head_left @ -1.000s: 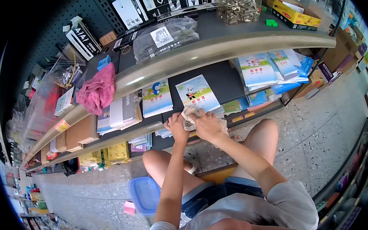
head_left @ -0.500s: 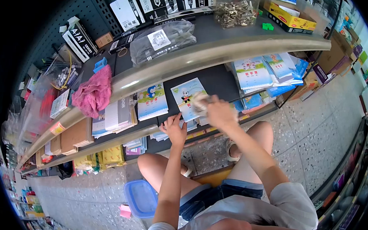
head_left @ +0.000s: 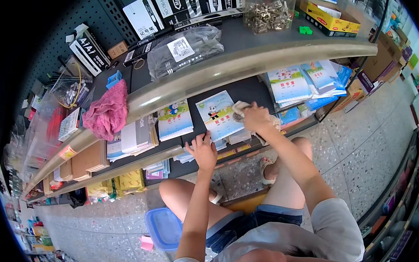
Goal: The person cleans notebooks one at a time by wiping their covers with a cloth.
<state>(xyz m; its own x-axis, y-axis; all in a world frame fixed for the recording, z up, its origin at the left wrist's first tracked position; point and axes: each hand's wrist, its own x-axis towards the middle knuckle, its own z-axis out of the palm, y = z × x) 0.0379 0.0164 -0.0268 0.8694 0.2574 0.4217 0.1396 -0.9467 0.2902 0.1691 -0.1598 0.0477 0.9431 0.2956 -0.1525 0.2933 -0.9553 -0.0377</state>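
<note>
An exercise book with a panda cover [head_left: 219,111] lies flat on the dark lower shelf. My right hand [head_left: 257,119] is closed around a pale beige cloth [head_left: 240,109] at the right edge of the cover; part of the cloth hangs below the fingers. My left hand [head_left: 202,151] has its fingers apart, with the fingertips at the book's lower left corner. To the left is a similar exercise book with a blue cartoon figure [head_left: 175,121].
Above runs a shelf edge [head_left: 252,54], with a pink cloth [head_left: 106,110] draped over it. More exercise books [head_left: 289,85] are stacked at the right. A blue plastic basin [head_left: 164,229] stands on the speckled floor.
My right hand and the cloth have moved slightly right, from over the panda cover to its right edge. My left hand has stayed near the lower left corner.
</note>
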